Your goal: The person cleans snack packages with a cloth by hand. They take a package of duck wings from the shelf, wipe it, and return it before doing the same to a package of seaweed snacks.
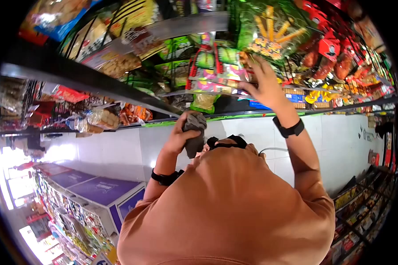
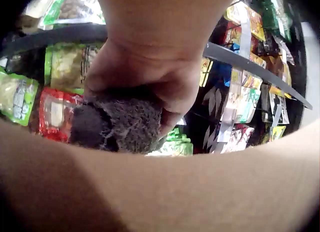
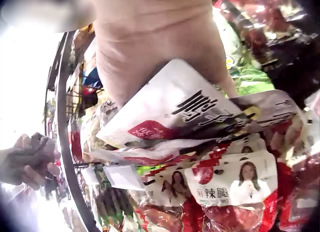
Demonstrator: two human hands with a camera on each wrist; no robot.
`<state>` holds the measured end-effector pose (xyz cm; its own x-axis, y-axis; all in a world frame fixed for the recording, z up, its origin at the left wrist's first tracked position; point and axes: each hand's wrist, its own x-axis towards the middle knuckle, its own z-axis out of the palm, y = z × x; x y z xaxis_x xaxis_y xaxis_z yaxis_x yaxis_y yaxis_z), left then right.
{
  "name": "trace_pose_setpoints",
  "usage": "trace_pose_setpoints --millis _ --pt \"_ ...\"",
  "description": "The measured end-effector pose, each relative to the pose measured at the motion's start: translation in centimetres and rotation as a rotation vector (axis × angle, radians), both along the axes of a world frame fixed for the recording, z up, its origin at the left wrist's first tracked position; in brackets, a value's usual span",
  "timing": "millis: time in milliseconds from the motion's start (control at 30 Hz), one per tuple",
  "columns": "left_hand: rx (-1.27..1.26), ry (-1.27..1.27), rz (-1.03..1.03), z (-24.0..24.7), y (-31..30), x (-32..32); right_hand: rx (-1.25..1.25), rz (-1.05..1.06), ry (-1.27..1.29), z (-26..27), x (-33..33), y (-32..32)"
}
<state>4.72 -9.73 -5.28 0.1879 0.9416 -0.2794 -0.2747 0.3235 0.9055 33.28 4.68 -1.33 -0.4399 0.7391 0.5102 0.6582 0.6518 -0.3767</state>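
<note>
In the head view, the left hand grips a bunched dark grey cloth in front of the shelf. The left wrist view shows that hand curled round the fuzzy cloth. At the shelf, the right hand has its fingers extended and spread among hanging snack packets. From the right wrist, a tilted white packet with black writing lies against the right hand's palm; the fingertips are hidden behind packets. Red and white packets hang just below.
A dark metal shelf post slants across the left, with more bagged snacks beyond it. Large green bags hang above the right hand. Behind, at lower left, stands a purple-topped display; racks stand at lower right.
</note>
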Motion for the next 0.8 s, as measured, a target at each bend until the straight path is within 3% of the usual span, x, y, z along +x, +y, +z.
trace_pose_setpoints --millis 33,67,200,300,567,700,767,800 --pt "-0.018 -0.038 0.012 0.5 0.8 0.8 -0.044 -0.069 -0.102 -1.4 1.1 -0.6" --pt "-0.088 -0.037 0.063 1.5 1.5 1.9 -0.154 -0.02 -0.033 -1.6 1.4 -1.0" --pt "-0.101 -0.198 0.125 3.2 4.0 5.1 -0.007 -0.052 -0.016 -1.8 2.6 -2.5" --pt "-0.042 -0.139 0.036 4.8 5.9 6.8 0.084 -0.061 -0.143 -3.4 3.2 -2.5" --pt "0.015 -0.051 0.065 4.5 6.9 9.4 0.226 0.012 -0.107 -1.9 4.7 -0.3" --pt "-0.03 -0.137 0.165 4.8 6.5 10.9 0.396 -0.028 0.171 0.9 5.2 -0.3" --pt "-0.008 -0.151 0.201 4.7 6.0 11.1 0.188 -0.073 0.242 2.0 5.9 -1.8" --pt "-0.065 -0.241 0.137 4.6 5.7 10.7 0.208 -0.029 0.262 2.4 6.3 -2.3"
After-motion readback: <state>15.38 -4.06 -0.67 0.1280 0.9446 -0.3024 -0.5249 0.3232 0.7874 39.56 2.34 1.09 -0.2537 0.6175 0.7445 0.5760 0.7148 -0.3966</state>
